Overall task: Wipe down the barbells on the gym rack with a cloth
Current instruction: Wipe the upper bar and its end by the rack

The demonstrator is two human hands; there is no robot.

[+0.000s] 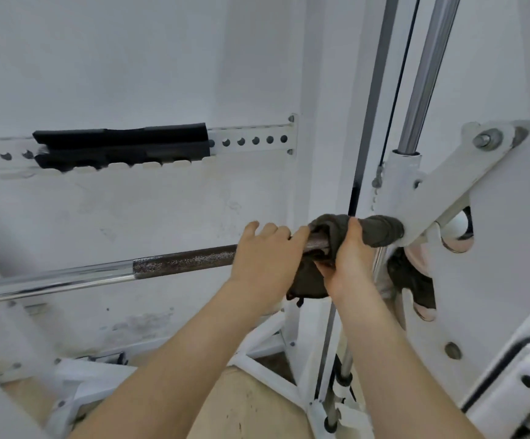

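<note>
Dark cloth (379,231) butts the rack bracket (441,198) — right hand (349,264) grips it, left hand (263,261) grips barbell (181,263).

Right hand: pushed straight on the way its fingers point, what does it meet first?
The cloth on the barbell, which the right hand already grips. Beyond that, probably the rack's white upright, though depth is unclear.
</note>
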